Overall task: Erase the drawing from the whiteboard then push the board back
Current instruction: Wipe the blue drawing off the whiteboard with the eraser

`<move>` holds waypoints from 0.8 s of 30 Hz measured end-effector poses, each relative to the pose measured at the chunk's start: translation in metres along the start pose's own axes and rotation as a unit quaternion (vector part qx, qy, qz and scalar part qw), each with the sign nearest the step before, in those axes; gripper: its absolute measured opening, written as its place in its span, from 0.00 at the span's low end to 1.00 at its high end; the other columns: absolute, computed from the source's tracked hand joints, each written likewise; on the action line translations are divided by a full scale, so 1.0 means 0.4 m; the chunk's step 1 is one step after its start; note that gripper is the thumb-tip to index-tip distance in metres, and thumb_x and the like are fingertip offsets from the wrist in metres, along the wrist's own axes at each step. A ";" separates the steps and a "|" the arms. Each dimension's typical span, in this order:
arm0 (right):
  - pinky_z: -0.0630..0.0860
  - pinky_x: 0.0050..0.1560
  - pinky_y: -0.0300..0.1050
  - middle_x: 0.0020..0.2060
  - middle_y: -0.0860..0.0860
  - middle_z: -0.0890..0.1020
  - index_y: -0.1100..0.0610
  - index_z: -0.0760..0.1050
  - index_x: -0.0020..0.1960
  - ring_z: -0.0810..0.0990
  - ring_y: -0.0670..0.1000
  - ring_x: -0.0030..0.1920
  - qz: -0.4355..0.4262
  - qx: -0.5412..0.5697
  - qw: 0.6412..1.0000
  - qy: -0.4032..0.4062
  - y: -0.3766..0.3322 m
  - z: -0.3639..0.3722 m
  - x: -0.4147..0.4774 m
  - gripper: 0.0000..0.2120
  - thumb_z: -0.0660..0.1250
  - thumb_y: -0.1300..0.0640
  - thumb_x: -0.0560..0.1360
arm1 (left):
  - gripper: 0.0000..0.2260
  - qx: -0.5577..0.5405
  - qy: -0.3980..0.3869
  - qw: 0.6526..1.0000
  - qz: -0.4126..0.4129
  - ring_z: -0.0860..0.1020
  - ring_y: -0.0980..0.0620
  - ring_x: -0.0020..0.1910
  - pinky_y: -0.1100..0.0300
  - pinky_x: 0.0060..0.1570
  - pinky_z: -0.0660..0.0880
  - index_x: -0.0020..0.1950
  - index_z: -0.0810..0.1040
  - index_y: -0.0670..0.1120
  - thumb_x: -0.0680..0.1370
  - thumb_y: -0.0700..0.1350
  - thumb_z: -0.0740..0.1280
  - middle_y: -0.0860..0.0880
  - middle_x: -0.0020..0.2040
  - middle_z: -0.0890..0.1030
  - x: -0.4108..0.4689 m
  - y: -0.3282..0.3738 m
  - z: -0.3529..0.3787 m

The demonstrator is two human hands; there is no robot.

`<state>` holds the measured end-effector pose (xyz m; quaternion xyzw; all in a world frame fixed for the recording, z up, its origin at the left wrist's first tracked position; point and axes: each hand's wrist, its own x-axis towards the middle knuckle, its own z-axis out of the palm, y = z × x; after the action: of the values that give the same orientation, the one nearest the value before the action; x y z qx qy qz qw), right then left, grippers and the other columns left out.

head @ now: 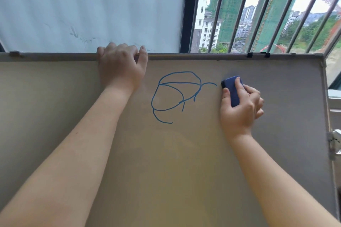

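Note:
The whiteboard (55, 97) fills most of the view, its grey frame running across the top. A blue line drawing (177, 94) of loops and curves sits in its upper middle. My left hand (121, 68) grips the board's top edge, fingers curled over the frame, left of the drawing. My right hand (239, 105) holds a dark blue eraser (232, 89) pressed flat against the board, just right of the drawing's rightmost stroke. The eraser's black felt edge faces the drawing.
Behind the board is a window (258, 11) with dark vertical bars and buildings outside; a frosted pane (88, 7) is at the left. Black clips (258, 54) sit on the top frame at the right. A metal bracket (334, 143) is fixed at the board's right edge.

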<state>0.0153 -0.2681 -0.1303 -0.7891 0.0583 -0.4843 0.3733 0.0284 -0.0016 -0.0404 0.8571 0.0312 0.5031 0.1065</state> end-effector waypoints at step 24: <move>0.67 0.56 0.54 0.61 0.52 0.70 0.50 0.72 0.66 0.72 0.56 0.56 -0.340 0.023 0.933 -0.119 -0.093 0.020 -0.352 0.18 0.66 0.49 0.77 | 0.20 0.013 -0.005 1.000 -0.003 0.65 0.45 0.37 0.49 0.46 0.61 0.31 0.66 0.47 0.80 0.54 0.54 0.49 0.31 0.69 -0.002 -0.001 -0.004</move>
<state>-0.0620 -0.1732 -0.2099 -0.8048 -0.2695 -0.4859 0.2089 0.0265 -0.0011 -0.0404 0.8608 0.0401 0.4981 0.0970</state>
